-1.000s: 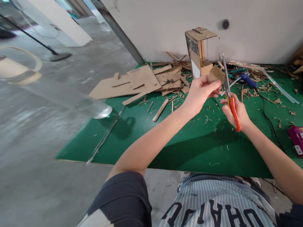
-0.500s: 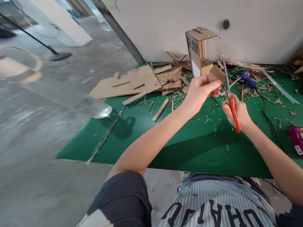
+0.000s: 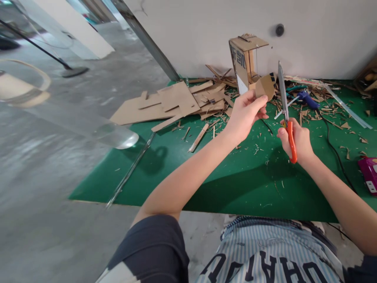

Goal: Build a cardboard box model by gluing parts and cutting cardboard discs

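Observation:
Between the thumb and fingers of my left hand [image 3: 246, 114] is a small piece of cardboard [image 3: 264, 87], held up above the table. My right hand [image 3: 299, 141] is closed round the orange handle of a pair of scissors [image 3: 283, 92], whose blades point upward, close together. A gap separates the blades from the cardboard, which lies to their left. Just behind my left hand stands a cardboard structure [image 3: 243, 59] with a flat top and dark printed characters; its lower part is partly hidden by the hand and the cardboard piece.
Cardboard offcuts [image 3: 176, 98] are heaped at the back left of the green table [image 3: 250, 188]. A blue glue gun [image 3: 308, 99] lies right of the scissors, its black cable [image 3: 332, 141] running forward. A purple power strip [image 3: 368, 173] sits at the right edge. Clear plastic [image 3: 118, 135] blurs the left.
My left hand has drawn the cardboard slightly left, away from the scissors, and the piece has turned. The scissors have tilted more upright, and their blades look closer together.

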`<state>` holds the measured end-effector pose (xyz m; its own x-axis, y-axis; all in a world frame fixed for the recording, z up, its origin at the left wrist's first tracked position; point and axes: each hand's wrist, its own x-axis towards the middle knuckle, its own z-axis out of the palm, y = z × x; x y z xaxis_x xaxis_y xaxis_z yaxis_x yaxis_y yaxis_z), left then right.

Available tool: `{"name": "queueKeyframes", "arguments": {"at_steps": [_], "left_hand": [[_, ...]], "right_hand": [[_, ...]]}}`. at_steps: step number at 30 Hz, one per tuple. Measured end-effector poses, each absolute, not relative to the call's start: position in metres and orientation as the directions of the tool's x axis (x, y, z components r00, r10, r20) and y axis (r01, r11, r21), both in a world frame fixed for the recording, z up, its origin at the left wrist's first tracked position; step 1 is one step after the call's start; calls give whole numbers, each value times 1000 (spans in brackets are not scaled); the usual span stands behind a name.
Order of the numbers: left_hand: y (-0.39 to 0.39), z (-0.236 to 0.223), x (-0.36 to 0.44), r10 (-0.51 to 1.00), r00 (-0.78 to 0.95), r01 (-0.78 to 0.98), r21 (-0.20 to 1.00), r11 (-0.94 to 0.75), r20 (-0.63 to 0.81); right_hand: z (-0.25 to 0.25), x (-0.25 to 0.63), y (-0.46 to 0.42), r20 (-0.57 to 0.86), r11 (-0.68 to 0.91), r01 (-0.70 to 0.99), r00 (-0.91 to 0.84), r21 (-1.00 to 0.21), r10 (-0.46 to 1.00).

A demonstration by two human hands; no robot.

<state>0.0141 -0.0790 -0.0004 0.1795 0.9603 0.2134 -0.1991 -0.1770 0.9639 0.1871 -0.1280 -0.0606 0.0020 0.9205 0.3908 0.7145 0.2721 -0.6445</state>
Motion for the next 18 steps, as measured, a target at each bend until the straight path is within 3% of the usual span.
{"name": "queueKeyframes", "arguments": {"at_steps": [8,18], "left_hand": [[-75,-3,12,972,140,-117,978,-175,191],[-80,2,10,949,284,-15,990,-139,137]], "right_hand": [[-60,186,-128,352,350,590,-117,-727,929],[-59,184,-130,344,340,580,-108,-741,933]]}}
